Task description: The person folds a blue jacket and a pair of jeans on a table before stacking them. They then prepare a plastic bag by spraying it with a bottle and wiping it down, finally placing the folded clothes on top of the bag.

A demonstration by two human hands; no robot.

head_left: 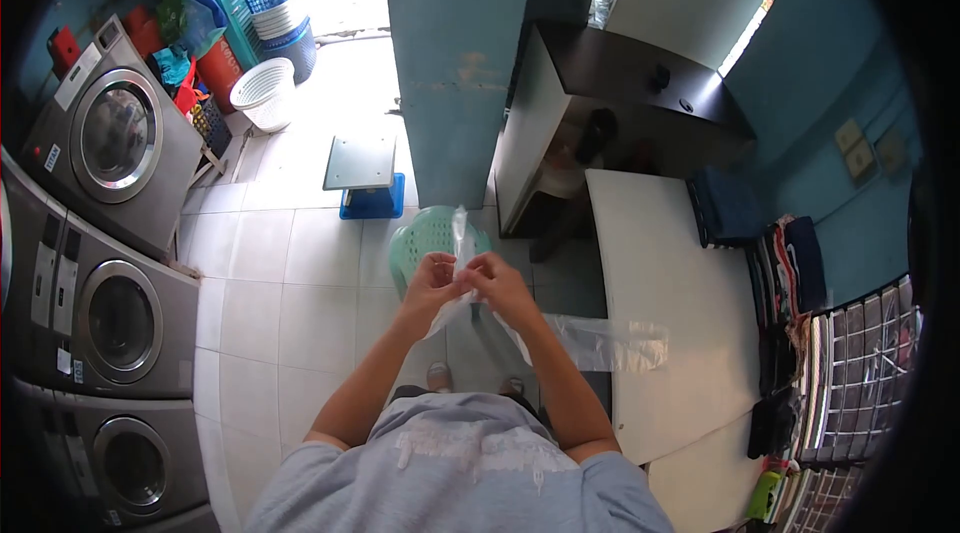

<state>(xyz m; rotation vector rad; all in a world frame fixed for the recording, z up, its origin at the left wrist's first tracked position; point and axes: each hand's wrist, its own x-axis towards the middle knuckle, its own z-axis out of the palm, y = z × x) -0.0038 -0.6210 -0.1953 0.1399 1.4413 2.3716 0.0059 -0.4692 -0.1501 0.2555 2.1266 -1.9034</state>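
Note:
Both hands meet in front of my body, above a light green plastic stool [415, 238]. Clear plastic film [460, 233] rises in a narrow gathered strip between them. Fingers of my left hand [432, 285] are bent and pinched on the plastic. Close beside it on the right, my right hand [492, 283] also pinches the plastic, its fingertips near the left ones. More of the clear film hangs below the hands, and a long flat length passes under my right forearm onto the white table [680, 273].
Front-loading machines [120, 323] line the left side. A scale with a blue base [372, 195] stands on the tiled floor. Baskets [264, 93] are at the back left, beyond a blue pillar [455, 73]. Folded clothes [730, 208] lie along the table's right side.

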